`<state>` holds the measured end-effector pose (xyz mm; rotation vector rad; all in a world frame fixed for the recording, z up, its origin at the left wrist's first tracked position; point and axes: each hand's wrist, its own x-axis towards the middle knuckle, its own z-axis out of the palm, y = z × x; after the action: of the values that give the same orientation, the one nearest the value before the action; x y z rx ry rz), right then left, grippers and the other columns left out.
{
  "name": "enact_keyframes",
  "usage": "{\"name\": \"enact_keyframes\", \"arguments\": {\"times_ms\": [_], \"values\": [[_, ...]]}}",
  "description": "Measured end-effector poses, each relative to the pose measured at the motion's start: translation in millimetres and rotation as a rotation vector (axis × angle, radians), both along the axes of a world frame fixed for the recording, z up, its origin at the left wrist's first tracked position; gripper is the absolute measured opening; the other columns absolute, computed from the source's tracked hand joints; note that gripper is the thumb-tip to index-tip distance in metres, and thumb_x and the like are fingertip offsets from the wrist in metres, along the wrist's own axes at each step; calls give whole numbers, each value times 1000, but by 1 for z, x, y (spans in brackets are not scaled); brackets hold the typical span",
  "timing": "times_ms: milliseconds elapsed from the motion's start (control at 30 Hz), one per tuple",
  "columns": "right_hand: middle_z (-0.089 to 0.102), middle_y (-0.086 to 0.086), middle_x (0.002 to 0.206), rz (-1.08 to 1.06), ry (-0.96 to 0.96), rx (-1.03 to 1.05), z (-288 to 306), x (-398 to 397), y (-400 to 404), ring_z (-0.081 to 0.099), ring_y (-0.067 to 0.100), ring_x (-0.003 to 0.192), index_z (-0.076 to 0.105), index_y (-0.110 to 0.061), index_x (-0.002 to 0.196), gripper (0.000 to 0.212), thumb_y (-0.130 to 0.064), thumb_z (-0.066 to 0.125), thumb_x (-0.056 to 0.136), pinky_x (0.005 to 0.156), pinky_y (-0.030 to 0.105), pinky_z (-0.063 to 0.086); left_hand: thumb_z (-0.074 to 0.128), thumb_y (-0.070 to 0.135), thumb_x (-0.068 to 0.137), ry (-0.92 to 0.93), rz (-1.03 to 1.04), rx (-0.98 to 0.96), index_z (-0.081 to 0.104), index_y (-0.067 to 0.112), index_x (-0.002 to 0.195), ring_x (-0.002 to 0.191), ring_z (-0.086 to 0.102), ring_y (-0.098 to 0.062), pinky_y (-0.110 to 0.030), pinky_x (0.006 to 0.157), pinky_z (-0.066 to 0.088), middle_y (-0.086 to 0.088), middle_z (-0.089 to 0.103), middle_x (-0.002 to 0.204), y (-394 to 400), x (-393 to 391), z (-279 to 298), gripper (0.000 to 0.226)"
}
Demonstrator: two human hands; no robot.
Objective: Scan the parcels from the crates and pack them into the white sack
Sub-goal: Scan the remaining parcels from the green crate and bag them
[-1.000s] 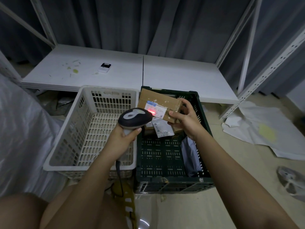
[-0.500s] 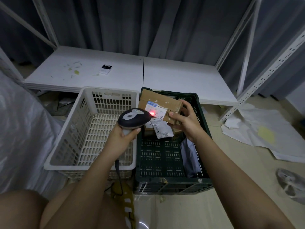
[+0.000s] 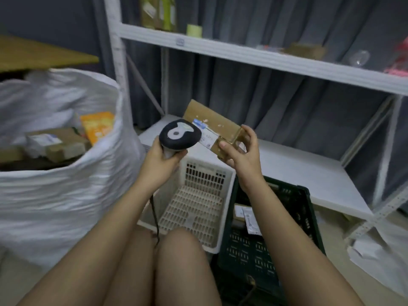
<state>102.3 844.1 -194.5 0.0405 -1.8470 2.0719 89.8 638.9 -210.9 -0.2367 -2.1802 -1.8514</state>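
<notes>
- White sack (image 3: 66, 191): I see it filling the left of the frame, mouth open, with a brown carton (image 3: 64, 143) and an orange packet (image 3: 98, 127) already lying inside near the rim.
- Left hand (image 3: 161, 162): just left of centre, its fingers are wrapped round the grip of the barcode scanner (image 3: 180, 134); the scanner's head sits right against the label side of the parcel, and its cable hangs down between my knees.
- Cardboard parcel (image 3: 213, 124): centre of the frame, lifted above the crates and tilted; I see no scan light on its white label.
- Right hand (image 3: 240, 151): right of centre, it pinches the parcel's near right end between thumb and fingers.
- White crate (image 3: 198, 206): below the hands; I can see nothing in the part that shows.
- Dark green crate (image 3: 293, 228): lower right, with at least one flat labelled packet (image 3: 249, 219) left inside.
- My judgement: scanning looks finished and packing is in hand. The next move calls for swinging the parcel left over the sack's rim and letting go above the ones inside, then reaching back for the packet.
</notes>
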Motion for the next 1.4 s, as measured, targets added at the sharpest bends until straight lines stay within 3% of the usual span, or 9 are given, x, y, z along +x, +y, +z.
{"name": "enact_keyframes", "arguments": {"times_ms": [133,233,467,533,667,767,867,1000,1400], "values": [[54,-16,115,141,125,19,52,0,-88,61,8,102,44,-34,131,65,-13,78,81,74,39,61,74,21,82,85,146,3,51,17,123,93,64,-20,-26,77,50,-7,65,112,-75,35,50,48],[55,-17,118,235,210,67,77,1,-154,60,8,109,45,-35,129,64,-15,79,80,85,47,58,74,24,81,111,240,17,48,23,122,72,64,-8,-32,70,49,0,66,98,-134,60,76,48],[42,-1,138,195,291,433,85,-26,-276,47,16,122,38,-33,135,72,-38,80,76,99,44,48,73,26,82,119,468,66,46,31,126,72,63,6,-19,63,50,8,64,104,-241,100,85,52],[32,2,149,100,291,665,78,-43,-295,38,22,132,29,-29,145,75,-44,70,85,105,38,37,72,22,83,138,489,83,47,28,126,69,58,17,-5,56,45,16,61,100,-256,104,79,50],[22,8,160,343,-14,1360,70,-67,-301,24,32,145,23,-20,154,65,-45,48,99,116,42,25,72,19,83,126,488,107,47,23,128,76,57,15,0,58,42,19,58,101,-263,105,66,52],[38,2,154,350,123,1218,74,-63,-283,36,22,140,36,-18,150,54,-30,51,100,109,32,31,72,24,83,91,455,100,48,20,131,94,57,4,-7,68,43,11,60,111,-250,97,61,54],[52,-3,143,252,295,1078,75,-49,-250,46,15,131,52,-21,139,43,-26,56,97,103,29,36,74,26,82,96,409,79,49,21,126,85,60,9,-8,66,45,11,62,106,-223,83,58,51],[56,-5,133,129,290,991,62,-36,-182,49,10,122,57,-22,132,37,-23,57,95,96,25,39,75,29,80,93,282,57,50,23,121,96,65,-16,-33,81,53,2,65,109,-168,57,54,48],[59,0,127,-204,-341,674,-79,-4,86,54,16,118,57,-18,133,37,-20,59,96,92,24,40,74,31,80,-7,-166,-45,42,36,116,113,55,-15,-32,91,46,11,56,117,76,-9,-14,48]]}}
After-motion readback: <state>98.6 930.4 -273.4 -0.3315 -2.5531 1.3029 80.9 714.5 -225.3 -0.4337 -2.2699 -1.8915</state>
